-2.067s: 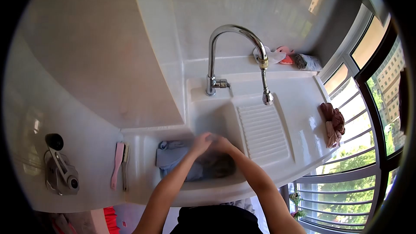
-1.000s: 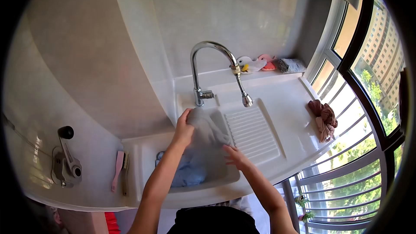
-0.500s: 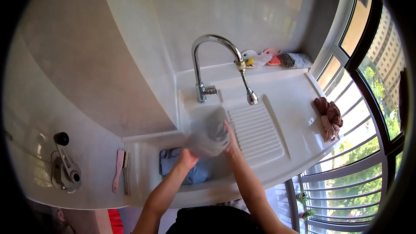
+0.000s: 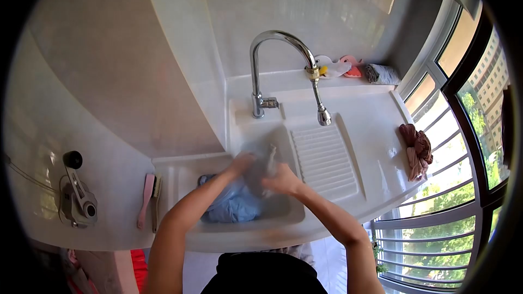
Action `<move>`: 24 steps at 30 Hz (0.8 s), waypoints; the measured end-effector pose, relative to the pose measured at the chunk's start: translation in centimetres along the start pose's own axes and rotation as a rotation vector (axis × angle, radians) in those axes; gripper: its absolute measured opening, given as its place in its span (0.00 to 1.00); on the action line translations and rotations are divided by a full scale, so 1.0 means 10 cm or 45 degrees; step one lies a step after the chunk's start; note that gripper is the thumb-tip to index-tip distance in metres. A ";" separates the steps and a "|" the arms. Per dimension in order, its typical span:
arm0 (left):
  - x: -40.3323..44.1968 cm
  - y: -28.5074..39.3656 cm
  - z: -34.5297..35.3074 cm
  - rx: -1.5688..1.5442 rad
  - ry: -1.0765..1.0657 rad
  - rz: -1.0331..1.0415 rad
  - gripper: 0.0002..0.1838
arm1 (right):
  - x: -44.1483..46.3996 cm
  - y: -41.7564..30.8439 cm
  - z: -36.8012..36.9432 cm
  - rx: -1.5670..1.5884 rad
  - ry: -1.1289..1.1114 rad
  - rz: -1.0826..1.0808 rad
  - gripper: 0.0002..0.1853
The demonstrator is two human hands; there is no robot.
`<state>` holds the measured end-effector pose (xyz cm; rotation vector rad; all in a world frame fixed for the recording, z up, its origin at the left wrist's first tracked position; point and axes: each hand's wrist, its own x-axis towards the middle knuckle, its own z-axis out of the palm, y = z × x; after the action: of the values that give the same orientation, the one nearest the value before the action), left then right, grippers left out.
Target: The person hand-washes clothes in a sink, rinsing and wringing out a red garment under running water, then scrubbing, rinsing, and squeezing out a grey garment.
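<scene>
Over the sink basin (image 4: pixel 278 209) a grey cloth (image 4: pixel 260 170), smeared by motion, hangs between my two hands. My right hand (image 4: pixel 282 178) is closed around its right side, with a pale bunched strip of it showing above and below the fist. On the cloth's left side is my left hand (image 4: pixel 242 164), its blurred fingers closed on the fabric. Below and left of the hands, a light blue garment (image 4: pixel 234 202) lies crumpled in the basin.
A chrome faucet (image 4: pixel 283 35) arches behind the basin, beside a ribbed washboard (image 4: pixel 328 160). Pink (image 4: pixel 145 201) and wooden (image 4: pixel 156 204) brushes lie left. A grey clamp-like device (image 4: pixel 80 204) stands far left. Brown cloth (image 4: pixel 417 149) lies on the right ledge.
The grey cloth has gone from a wide bundle to a narrower shape, lower in the basin. My right hand has turned over it, and more of the blue garment shows. The camera view has shifted slightly.
</scene>
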<state>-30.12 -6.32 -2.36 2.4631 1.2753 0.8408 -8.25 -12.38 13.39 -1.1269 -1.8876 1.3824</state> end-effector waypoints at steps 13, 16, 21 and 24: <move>-0.23 0.09 0.08 -1.221 -0.887 -0.743 0.15 | -0.11 0.41 0.50 -0.625 -0.196 -0.234 0.25; -0.12 0.39 -0.40 -1.505 -1.013 -1.345 0.23 | -0.21 0.93 0.41 1.017 0.081 0.490 0.23; -0.41 0.52 -0.89 -1.400 -0.586 -0.770 0.46 | -0.33 0.91 0.21 1.723 0.554 0.570 0.24; -0.54 0.79 -0.80 -0.774 -0.288 -0.274 0.55 | -0.34 0.99 0.17 1.958 0.386 0.396 0.30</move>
<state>-32.02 -15.70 5.65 1.8456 0.9942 0.7314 -4.81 -14.88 3.68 -0.6612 -0.0966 1.9857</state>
